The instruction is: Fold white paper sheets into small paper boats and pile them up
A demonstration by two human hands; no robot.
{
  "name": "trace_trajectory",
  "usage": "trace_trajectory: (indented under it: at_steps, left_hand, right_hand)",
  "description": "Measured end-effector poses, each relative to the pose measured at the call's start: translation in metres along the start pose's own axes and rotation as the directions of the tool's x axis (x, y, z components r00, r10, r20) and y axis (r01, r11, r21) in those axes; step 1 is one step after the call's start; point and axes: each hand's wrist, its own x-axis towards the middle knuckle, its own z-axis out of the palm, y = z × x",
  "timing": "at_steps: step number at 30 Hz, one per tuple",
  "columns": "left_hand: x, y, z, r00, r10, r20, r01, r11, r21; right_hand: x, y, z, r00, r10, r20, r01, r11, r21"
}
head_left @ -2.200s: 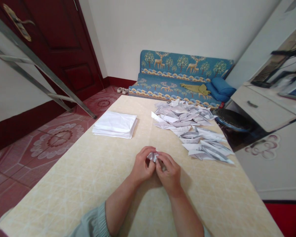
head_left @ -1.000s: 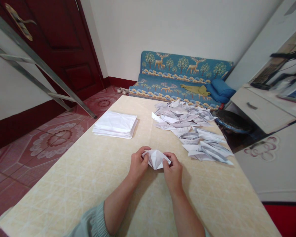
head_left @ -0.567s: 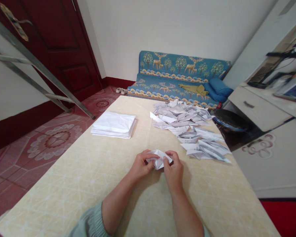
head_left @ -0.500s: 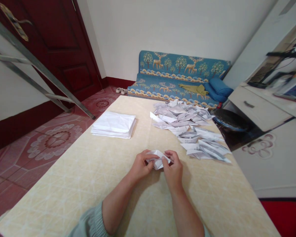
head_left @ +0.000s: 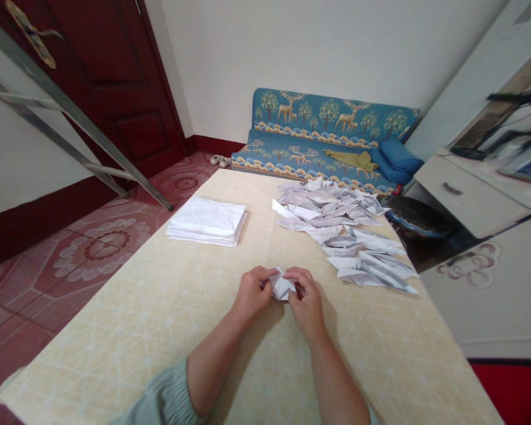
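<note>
Pinching a small folded paper piece (head_left: pixel 281 287) w/ both hands, right over the middle of the counter (head_left: pixel 168 313). Left hand (head_left: pixel 253 293) is gripping its left side, right hand (head_left: pixel 306 300) is gripping the right side, fingers (head_left: pixel 292 273) curled closed around the paper so only a bit of white is showing btwn them. The piece is sitting just above the surface, can't tell if it's actually touching it.

The counter is pale yellow w/ a faint crisscross line pattern. Further back on the left a neat stack of white sheets (head_left: pixel 207 220) is lying flat. On the right a messy pile of folded papers (head_left: pixel 340 230) is spreading from the far edge toward the near right, well apart from the hands.

Room-wise: a blue sofa (head_left: pixel 327 139) w/ deer and tree print is sitting against the white back wall, a dark red door (head_left: pixel 115 82) is on the left w/ a metal ladder (head_left: pixel 71 118) leaning across it, and the floor (head_left: pixel 92 248) is patterned red tile. A white cabinet (head_left: pixel 473 195) w/ a drawer is standing on the right.
</note>
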Motion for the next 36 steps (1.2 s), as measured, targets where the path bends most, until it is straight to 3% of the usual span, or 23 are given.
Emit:
trace_trajectory:
  at_steps: [6,14,19,24,28,32,36]
  left_hand:
    - [0.0,0.003,-0.003,1.0,0.022,0.021,-0.023,0.999,0.031]
    - [-0.004,0.023,-0.011,0.979,0.12,0.165,-0.139,0.984,0.109]
    - [-0.005,0.02,-0.008,0.987,0.074,0.142,-0.106,0.967,0.233]
    - [-0.005,0.017,-0.009,0.992,0.044,0.121,-0.079,0.949,0.304]
    - [-0.004,0.018,-0.013,0.996,0.057,0.067,-0.068,0.981,0.179]
    - [-0.002,0.019,-0.02,0.98,0.18,0.08,-0.174,0.982,-0.072]
    - [-0.002,0.017,-0.02,0.951,0.272,0.146,-0.265,0.962,-0.067]
  right_hand:
    - [0.0,-0.003,0.0,0.999,0.018,0.033,-0.017,0.998,-0.057]
    - [0.001,-0.003,0.001,0.996,-0.044,-0.083,0.028,0.984,-0.176]
    - [0.0,-0.004,0.001,0.994,-0.063,-0.086,0.044,0.978,-0.204]
    - [-0.002,0.0,0.002,0.998,-0.001,-0.062,-0.006,0.994,-0.11]
    - [-0.001,-0.001,-0.001,0.993,0.109,-0.055,-0.111,0.993,-0.049]
    - [0.001,-0.004,-0.006,0.982,0.149,-0.118,-0.156,0.986,-0.055]
    - [0.001,-0.002,-0.009,0.971,0.19,-0.145,-0.198,0.979,-0.042]
